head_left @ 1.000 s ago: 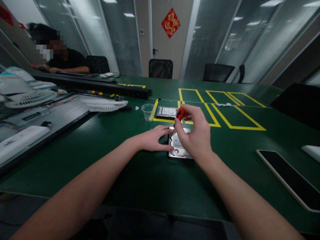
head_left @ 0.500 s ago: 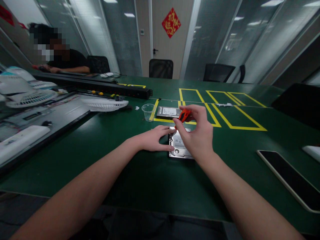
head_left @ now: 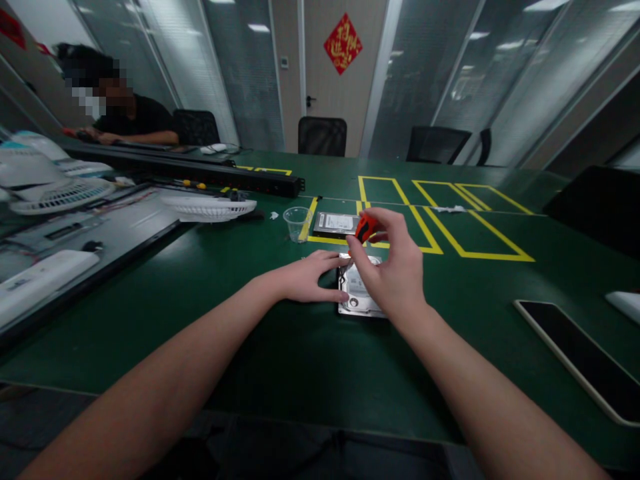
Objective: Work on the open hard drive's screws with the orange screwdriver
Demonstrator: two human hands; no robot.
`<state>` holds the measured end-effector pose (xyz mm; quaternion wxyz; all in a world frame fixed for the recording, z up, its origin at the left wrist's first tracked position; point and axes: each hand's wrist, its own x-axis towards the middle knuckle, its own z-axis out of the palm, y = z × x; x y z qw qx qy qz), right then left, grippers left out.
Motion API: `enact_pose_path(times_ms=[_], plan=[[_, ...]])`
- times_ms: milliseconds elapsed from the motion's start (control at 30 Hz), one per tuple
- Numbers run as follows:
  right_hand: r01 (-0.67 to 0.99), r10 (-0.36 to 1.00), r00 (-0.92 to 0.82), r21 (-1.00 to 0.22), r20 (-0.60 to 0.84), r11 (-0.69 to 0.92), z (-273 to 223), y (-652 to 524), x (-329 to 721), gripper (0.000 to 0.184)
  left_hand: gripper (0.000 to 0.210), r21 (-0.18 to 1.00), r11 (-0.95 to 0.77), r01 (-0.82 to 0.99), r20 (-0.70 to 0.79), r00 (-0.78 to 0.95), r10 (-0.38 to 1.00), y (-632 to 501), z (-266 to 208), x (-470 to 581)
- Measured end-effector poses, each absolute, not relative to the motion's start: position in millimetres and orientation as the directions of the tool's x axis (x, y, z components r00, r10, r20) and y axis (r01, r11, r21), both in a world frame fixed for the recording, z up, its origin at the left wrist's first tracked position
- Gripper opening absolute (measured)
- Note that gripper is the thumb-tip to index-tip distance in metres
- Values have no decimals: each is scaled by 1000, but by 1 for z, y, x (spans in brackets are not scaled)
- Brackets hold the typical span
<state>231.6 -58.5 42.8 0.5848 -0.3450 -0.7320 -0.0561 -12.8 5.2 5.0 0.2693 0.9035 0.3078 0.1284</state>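
Note:
A silver hard drive (head_left: 363,305) lies flat on the green table in front of me. My left hand (head_left: 313,277) rests at its left side, thumb and fingers spread apart, their tips touching the drive's edge and top. Over the drive, my right hand (head_left: 395,260) grips a red-and-black screwdriver (head_left: 366,228) by its handle, between thumb and fingers. The tool leans, its lower end toward the drive's upper left; the tip is hidden by my fingers. Just beyond lies a second hard drive (head_left: 336,223), inside a yellow tape outline.
A clear plastic cup (head_left: 298,225) stands left of the second drive. A phone (head_left: 575,353) lies at the right. White fan parts (head_left: 210,208), a long black bar (head_left: 200,172) and a large panel (head_left: 115,223) fill the left. A person (head_left: 135,123) sits at the far left.
The screwdriver handle has turned and stands slightly more upright, with my right fingers shifted a little around it. My left hand and the hard drive stay in place.

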Motion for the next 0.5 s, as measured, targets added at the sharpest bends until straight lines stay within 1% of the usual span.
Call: enact_pose_path(times_ms=[133, 233, 300, 500], plan=[[581, 474, -65, -353, 878, 733, 40, -57, 231, 44, 106, 563, -673, 479, 82, 778, 622, 6, 3, -14], [563, 475, -54, -366, 878, 741, 36, -57, 230, 50, 104, 563, -678, 472, 89, 782, 617, 6, 3, -15], [568, 465, -56, -354, 884, 743, 34, -56, 229, 52, 103, 564, -679, 471, 88, 783, 616, 6, 4, -14], [586, 399, -58, -293, 915, 756, 34, -54, 230, 51, 105, 570, -674, 470, 83, 783, 616, 6, 4, -14]])
